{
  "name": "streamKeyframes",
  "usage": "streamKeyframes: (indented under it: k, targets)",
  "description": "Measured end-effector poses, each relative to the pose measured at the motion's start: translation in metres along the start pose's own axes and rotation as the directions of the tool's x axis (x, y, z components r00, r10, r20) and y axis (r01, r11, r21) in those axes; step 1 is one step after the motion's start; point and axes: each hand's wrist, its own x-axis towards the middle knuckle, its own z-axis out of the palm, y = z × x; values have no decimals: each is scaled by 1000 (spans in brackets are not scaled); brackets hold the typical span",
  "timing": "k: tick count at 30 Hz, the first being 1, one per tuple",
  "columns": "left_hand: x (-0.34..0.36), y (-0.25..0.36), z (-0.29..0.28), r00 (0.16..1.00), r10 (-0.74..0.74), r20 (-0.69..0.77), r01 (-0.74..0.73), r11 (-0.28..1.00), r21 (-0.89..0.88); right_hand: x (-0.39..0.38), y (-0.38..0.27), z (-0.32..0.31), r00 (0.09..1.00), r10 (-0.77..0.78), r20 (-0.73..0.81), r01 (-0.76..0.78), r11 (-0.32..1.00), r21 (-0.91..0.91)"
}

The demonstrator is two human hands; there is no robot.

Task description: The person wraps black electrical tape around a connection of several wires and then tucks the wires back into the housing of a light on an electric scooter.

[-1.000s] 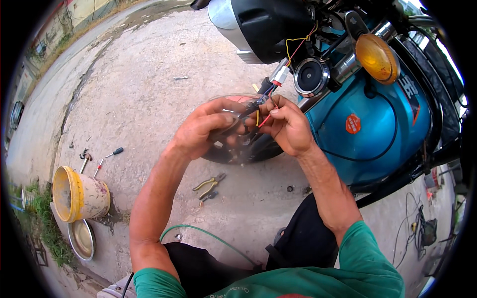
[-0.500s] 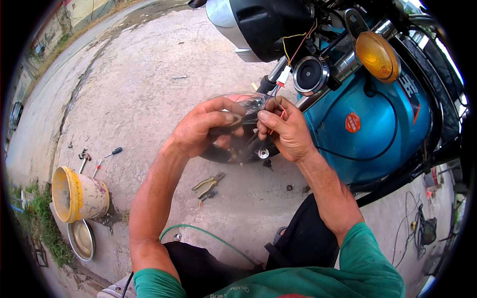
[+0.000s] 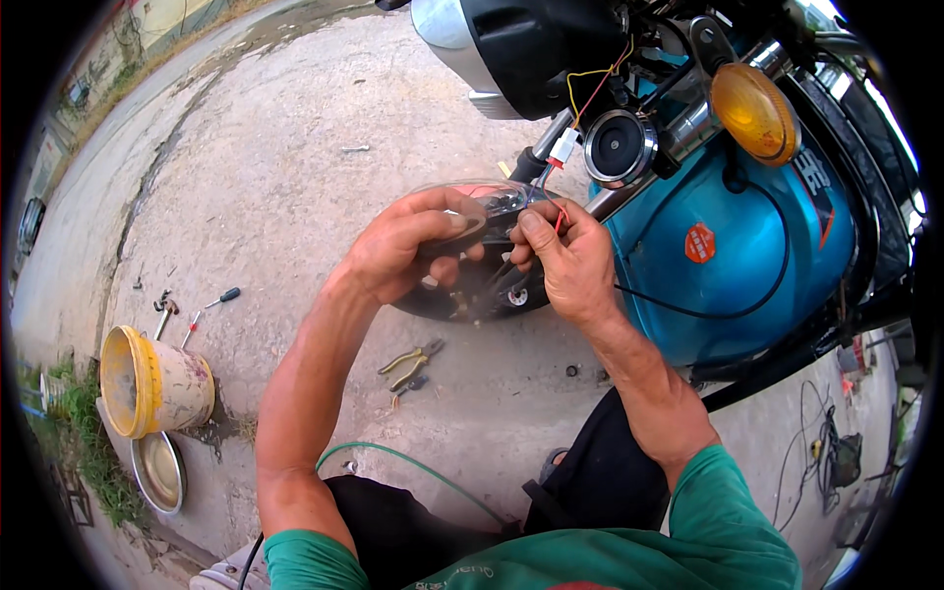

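Note:
My left hand is closed round a dark curved part; a hazy patch blurs its lower fingers. Just to its right, my right hand pinches thin red and dark wires between thumb and fingers. These run up to a white connector with a red band, beside a round chrome-rimmed horn. Behind both hands are a motorcycle's dark front wheel and a clear shiny piece. A small silvery round piece shows below my right hand.
Above are a black lamp housing and amber indicator; the blue tank is right. On the concrete lie pliers, a screwdriver, a hammer, a green hose, a paint bucket and round lid.
My right hand has shifted slightly, its thumb rising, and the red wire is now bent up near it. The small silvery piece has appeared below the hand. My left hand has risen slightly.

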Motion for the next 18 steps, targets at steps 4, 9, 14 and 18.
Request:
streamKeyframes:
  k: [4, 9, 14, 18]
  targets:
    - [5, 0, -4, 1000, -15, 6, 15, 999, -31, 2, 7, -2, 999, 17, 34, -17, 1000, 11]
    - [5, 0, 0, 1000, 15, -1, -15, 994, -110, 2, 8, -2, 997, 74, 29, -75, 997, 22]
    - [9, -5, 0, 994, 97, -56, -88, 986, 139, 3, 9, -4, 992, 124, 40, -128, 978, 167]
    - [12, -6, -1, 987, 103, -126, -79, 979, 186, 4, 8, -5, 980, 194, 40, -197, 940, 279]
